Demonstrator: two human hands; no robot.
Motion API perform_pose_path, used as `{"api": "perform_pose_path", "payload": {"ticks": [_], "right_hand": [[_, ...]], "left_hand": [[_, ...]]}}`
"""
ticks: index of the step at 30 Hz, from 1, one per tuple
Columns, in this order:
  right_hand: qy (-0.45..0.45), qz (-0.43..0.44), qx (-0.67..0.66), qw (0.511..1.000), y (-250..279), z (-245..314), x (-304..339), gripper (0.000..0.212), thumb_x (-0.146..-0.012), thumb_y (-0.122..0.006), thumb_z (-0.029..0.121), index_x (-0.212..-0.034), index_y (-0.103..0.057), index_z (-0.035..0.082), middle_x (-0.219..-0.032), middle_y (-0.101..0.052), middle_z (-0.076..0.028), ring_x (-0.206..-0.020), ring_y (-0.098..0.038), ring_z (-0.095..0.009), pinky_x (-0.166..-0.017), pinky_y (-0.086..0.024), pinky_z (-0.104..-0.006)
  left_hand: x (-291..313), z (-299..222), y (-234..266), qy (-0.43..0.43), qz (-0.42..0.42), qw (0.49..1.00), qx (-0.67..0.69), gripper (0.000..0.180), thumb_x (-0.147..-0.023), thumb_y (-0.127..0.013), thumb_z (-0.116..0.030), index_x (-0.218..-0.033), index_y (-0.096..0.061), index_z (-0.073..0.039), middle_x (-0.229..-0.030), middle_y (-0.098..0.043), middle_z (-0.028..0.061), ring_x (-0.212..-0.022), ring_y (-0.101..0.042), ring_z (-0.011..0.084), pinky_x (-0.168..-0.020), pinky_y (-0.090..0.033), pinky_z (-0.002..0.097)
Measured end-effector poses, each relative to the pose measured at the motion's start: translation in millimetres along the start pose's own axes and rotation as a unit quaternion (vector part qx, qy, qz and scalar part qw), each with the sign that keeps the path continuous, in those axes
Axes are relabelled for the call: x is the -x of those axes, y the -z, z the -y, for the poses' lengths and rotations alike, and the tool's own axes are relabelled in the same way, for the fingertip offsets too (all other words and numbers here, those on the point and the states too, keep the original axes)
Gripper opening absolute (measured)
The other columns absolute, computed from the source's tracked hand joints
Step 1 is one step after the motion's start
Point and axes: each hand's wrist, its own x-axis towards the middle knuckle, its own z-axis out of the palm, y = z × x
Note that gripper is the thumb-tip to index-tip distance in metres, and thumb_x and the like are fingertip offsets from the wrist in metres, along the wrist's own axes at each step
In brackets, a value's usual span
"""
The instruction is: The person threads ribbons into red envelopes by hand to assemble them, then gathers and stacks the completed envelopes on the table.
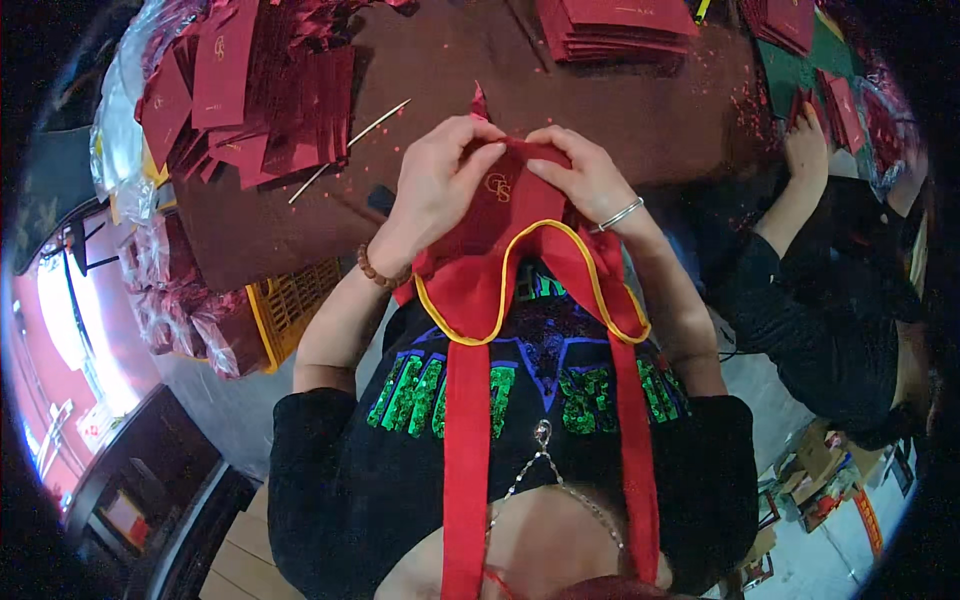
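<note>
The flat, dark red pouch-like piece with a gold mark on its face (525, 195) is between your two hands, in front of your chest and at the near edge of the table covered in dark brown cloth (625, 115). Your left hand (437, 172) has its thumb and forefinger closed together at the piece's upper left edge. Your right hand (588, 180) pinches the upper right edge, thumb flat on the face and forefinger along the top. Your thumbs are a little apart from each other; the remaining fingers curl behind, and you cannot tell from here how they sit. A short, pointed pinkish-red strip (479, 102) sticks up just beyond your left fingers.

Below the piece lies your bright red apron with yellow piped edging (467, 440), worn over a black shirt with green sequins (330, 470). Left of your hands, a thin pale stick (325, 172) lies slantwise on the cloth, touching a heap of similar dark red pieces (225, 85). Farther ahead, to the right, is a neater stack of dark red pieces (620, 30). At the far right, a co-worker's hand (807, 145) touches another dark red piece. Below the table's left side stands a yellow plastic crate (262, 325).
</note>
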Motion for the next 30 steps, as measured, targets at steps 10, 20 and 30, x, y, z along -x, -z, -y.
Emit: {"api": "perform_pose_path", "payload": {"ticks": [10, 20, 30], "right_hand": [[0.029, -0.047, 0.062, 0.997, -5, 6, 13, 0.028, -0.075, -0.064, 0.014, -0.102, -0.058, 0.005, -0.095, -0.052, -0.012, -0.090, -0.053, -0.026, -0.082, -0.041, -0.0310], [-0.215, 0.031, -0.158, 0.963, 9, 9, 17, 0.022, -0.081, -0.063, 0.017, -0.098, -0.057, 0.004, -0.080, -0.057, 0.002, -0.064, -0.049, -0.004, -0.056, -0.040, -0.0179], [-0.172, 0.035, -0.203, 0.963, 16, 7, 2, 0.018, -0.085, -0.058, 0.018, -0.097, -0.056, 0.005, -0.077, -0.056, 0.004, -0.064, -0.049, -0.002, -0.054, -0.039, -0.0162]], "left_hand": [[-8, 26, -18, -0.047, 0.044, 0.994, -0.089, 0.013, -0.079, -0.060, -0.013, -0.088, -0.060, -0.003, -0.079, -0.062, 0.0140, -0.075, -0.062, 0.0273, -0.065, -0.047, 0.0331], [3, 27, -21, -0.134, -0.085, 0.980, -0.122, 0.013, -0.078, -0.062, -0.009, -0.090, -0.063, -0.005, -0.083, -0.063, 0.0076, -0.078, -0.059, 0.0228, -0.067, -0.044, 0.0309], [7, 17, -24, -0.196, -0.111, 0.954, -0.197, 0.015, -0.073, -0.063, -0.009, -0.087, -0.061, -0.010, -0.079, -0.060, 0.0025, -0.078, -0.055, 0.0195, -0.072, -0.036, 0.0343]]}}
